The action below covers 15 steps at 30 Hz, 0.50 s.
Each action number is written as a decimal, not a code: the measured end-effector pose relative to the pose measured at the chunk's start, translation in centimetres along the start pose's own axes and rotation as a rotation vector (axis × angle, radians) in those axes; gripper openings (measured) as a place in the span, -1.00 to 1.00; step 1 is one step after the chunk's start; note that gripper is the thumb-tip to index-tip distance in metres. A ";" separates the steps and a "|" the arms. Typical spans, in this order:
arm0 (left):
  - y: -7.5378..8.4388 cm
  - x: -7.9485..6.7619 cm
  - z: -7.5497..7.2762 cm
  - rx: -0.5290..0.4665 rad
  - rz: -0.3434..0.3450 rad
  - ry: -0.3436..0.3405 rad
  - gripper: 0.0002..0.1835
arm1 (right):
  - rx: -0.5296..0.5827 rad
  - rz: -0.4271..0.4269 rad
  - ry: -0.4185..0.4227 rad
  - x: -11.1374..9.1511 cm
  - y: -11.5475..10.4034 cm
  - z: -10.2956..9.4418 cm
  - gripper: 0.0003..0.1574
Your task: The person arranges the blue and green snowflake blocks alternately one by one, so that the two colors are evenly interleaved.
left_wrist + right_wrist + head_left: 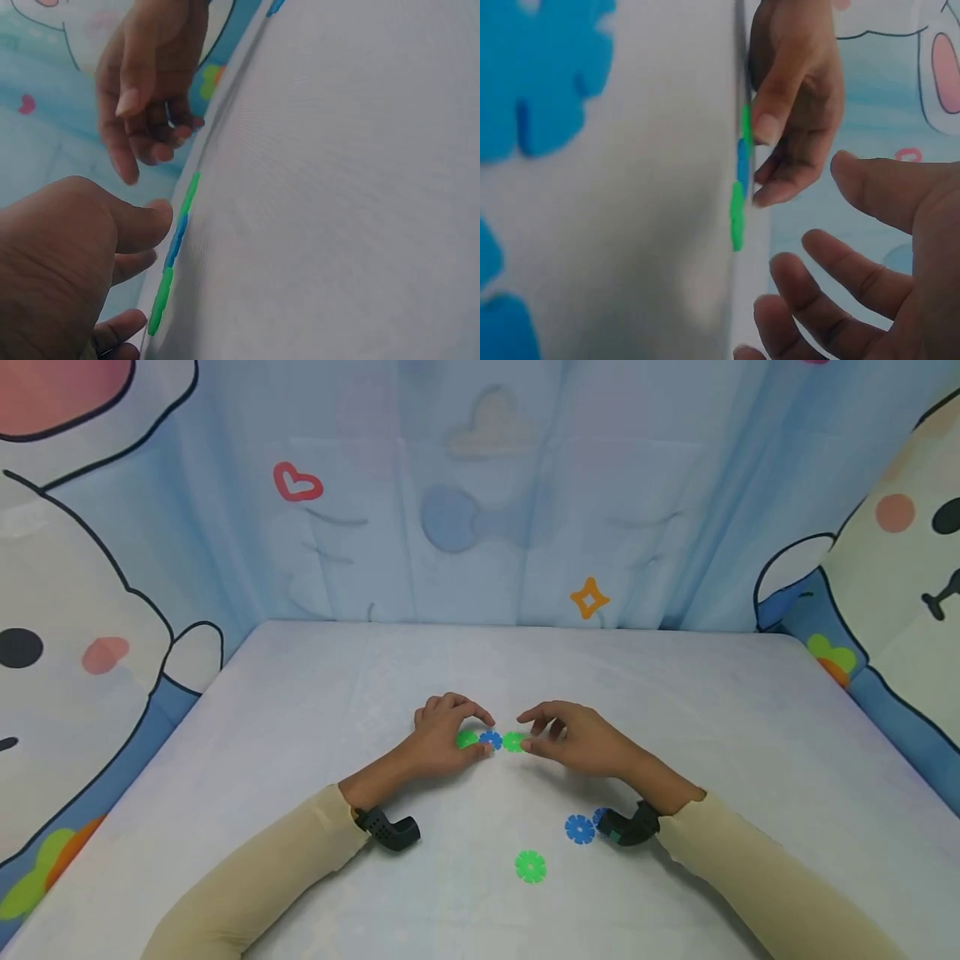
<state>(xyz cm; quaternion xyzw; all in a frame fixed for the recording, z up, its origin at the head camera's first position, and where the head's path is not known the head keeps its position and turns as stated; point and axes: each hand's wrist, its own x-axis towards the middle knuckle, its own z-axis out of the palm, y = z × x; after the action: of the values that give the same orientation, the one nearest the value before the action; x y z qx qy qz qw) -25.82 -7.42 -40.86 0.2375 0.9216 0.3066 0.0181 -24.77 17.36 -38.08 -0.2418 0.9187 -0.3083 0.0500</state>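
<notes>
Below frame centre, the left hand (442, 743) spans the disc row's (491, 737) left part; the right hand (581, 739) hovers near its right end. Both hands' fingers are parted, gripping nothing.

A pale blue printed fabric curtain (337, 577) is hanging behind the white cloth-covered worktop (337, 693), a red heart outline (288, 492) showing above the far left corner, an orange four-pointed star (580, 597) just over the far edge; a white pink-cheeked cartoon animal (67, 710) is appearing beyond the left edge, another white cartoon animal (892, 568) beyond the right
</notes>
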 end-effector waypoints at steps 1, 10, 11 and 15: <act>0.1 0.1 0.0 0.003 0.004 -0.006 -0.69 | 0.010 -0.007 -0.006 -0.4 -0.1 -0.3 -0.47; 1.3 0.9 0.3 0.032 0.056 -0.061 -0.62 | 0.000 -0.085 -0.126 -5.8 0.2 -2.0 -0.55; 1.4 1.0 0.4 0.035 0.059 -0.064 -0.62 | 0.005 -0.084 -0.139 -6.3 0.2 -2.1 -0.56; 2.0 1.3 0.6 0.043 0.069 -0.074 -0.61 | 0.027 -0.090 -0.162 -7.8 0.3 -2.1 -0.57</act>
<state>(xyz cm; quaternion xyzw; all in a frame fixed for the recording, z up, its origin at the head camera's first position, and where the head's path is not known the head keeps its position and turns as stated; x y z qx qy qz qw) -26.04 -5.11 -40.12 0.2805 0.9179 0.2783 0.0363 -18.57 22.40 -36.95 -0.3063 0.8956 -0.3022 0.1135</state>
